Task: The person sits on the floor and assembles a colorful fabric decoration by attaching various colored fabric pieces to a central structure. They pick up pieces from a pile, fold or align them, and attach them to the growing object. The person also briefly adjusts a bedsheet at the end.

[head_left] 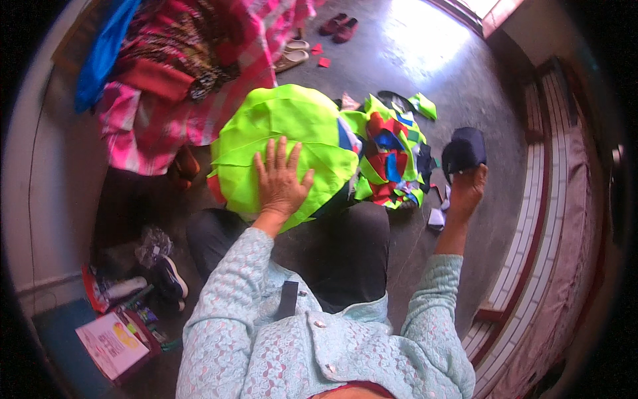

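A round, bulging bundle of neon yellow-green cloth (246, 126) rests in front of my knees, with seams or folds across it and a few blue, white and red patches at its sides. My left hand (282, 176) lies flat on top of it, fingers spread. Off to the right, my right hand (469, 189) grips a dark navy piece of cloth (466, 147) by its lower end and holds it up. Between the two, a heap of cloth scraps (387, 159) in neon green, red, blue and black lies on the floor. What is under the bundle is hidden.
At the far left stands a bed or seat draped in pink checked cloth (126, 149). Shoes (291, 60) and red scraps (323, 62) lie on the grey floor. A white box (111, 346) and a dark shoe (171, 276) are at lower left; a brick-patterned step (531, 219) runs along the right.
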`<state>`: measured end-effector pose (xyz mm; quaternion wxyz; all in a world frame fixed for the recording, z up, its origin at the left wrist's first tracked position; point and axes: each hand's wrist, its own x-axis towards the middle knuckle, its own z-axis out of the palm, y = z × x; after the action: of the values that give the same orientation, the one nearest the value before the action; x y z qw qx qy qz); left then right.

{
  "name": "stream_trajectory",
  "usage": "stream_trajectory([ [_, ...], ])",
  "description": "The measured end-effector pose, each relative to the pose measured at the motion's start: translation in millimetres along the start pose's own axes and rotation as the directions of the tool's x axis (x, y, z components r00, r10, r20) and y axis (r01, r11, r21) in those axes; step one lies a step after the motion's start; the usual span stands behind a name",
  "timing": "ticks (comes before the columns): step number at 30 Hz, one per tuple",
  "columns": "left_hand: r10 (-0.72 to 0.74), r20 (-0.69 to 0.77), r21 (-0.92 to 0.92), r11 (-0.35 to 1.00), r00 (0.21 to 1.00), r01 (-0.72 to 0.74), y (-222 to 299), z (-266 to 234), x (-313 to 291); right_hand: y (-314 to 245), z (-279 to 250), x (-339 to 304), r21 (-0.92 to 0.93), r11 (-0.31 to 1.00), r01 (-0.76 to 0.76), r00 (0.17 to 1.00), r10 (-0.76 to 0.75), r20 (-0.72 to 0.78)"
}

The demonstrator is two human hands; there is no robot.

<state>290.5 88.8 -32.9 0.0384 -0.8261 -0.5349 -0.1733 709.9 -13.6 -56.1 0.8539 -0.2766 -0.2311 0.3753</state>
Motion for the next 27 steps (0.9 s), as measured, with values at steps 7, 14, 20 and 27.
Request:
stream_trajectory([
  [7, -0.021, -0.045, -0.068, 0.997, 0.999, 0.018, -4.5, 3.5, -3.7, -14.5, 149.2, -37.5, 0.272, 0.936, -0.225, 0.915, 0.107, 0.389],
  [14, -0.127, -0.113, -0.364, 0.928, 0.985, 0.078, -20.6, -0.5, -0.6, 34.2, 240.8, -111.5, 0.428, 0.764, -0.483, 0.826, 0.236, 0.511],
  [20, -0.115, 0.253, -0.965, -0.106, 0.960, 0.242, 2.1, -54.0, -40.5, 58.5, 252.2, -149.0, 0.479, 0.683, -0.552, 0.828, 0.379, 0.413],
  [27, 0.420, 0.398, -0.379, -0.734, 0.816, 0.563, 17.2, -55.3, -73.6, 66.5, 233.5, -164.3, 0.466, 0.640, -0.611, 0.790, 0.462, 0.402],
])
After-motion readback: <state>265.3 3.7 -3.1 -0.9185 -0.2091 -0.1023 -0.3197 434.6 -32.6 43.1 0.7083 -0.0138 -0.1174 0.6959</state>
